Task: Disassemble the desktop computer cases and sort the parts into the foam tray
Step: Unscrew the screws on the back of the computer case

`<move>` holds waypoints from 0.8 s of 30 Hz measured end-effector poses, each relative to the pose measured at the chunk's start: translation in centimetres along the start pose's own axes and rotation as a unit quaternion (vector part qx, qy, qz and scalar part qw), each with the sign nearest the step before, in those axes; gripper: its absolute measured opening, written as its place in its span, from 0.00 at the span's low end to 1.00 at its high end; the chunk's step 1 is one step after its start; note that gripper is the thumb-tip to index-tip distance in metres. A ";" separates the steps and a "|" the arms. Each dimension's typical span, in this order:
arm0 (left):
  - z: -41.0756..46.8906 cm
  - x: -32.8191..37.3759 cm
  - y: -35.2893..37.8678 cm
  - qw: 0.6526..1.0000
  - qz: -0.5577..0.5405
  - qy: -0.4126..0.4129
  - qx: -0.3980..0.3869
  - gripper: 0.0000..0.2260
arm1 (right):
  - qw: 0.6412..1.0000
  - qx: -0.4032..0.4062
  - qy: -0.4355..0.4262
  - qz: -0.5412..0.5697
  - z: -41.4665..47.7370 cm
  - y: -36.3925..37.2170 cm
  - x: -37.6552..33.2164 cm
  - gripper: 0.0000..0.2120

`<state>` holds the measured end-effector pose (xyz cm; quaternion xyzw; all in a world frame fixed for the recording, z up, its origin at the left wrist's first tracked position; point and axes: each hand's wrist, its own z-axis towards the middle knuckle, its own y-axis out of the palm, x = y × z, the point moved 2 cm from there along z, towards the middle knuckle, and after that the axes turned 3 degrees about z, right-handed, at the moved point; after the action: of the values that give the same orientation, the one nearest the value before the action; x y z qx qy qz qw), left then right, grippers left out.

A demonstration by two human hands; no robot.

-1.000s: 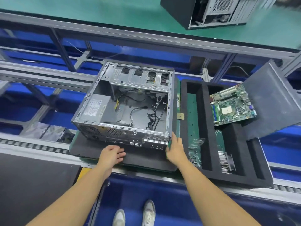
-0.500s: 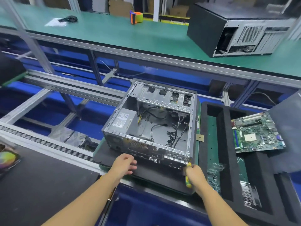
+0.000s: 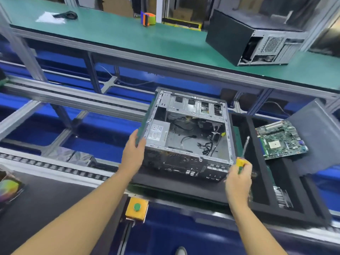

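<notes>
The case [image 3: 185,137], beside the tray [image 3: 303,196], is gripped at its left edge by the left hand [image 3: 133,155], fingers [image 3: 137,142] curled, and a screwdriver [image 3: 242,155] is clasped in the right hand [image 3: 238,179]; unscrewing is judged next, needing a squarely seated tip.
</notes>
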<state>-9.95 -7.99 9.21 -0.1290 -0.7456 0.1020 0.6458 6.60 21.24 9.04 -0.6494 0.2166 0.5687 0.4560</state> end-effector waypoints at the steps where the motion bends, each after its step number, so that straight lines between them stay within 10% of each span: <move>1: 0.3 0.3 0.2 1.000 0.010 -0.005 -0.023 0.23 | 1.000 -0.023 -0.003 -0.004 -0.7 0.6 -0.8 0.06; 19: -1.8 0.2 1.6 0.969 0.232 0.069 -0.051 0.27 | 0.920 -0.333 0.181 0.095 -12.5 6.8 -4.8 0.06; 24: -0.4 2.1 1.6 0.832 0.514 0.187 -0.089 0.28 | 0.914 -0.347 0.198 0.071 -12.7 6.6 -4.7 0.08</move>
<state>-9.72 -5.82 10.77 -0.5673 -0.4425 0.3262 0.6131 6.96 6.23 10.34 -0.8487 0.1370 0.4991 0.1085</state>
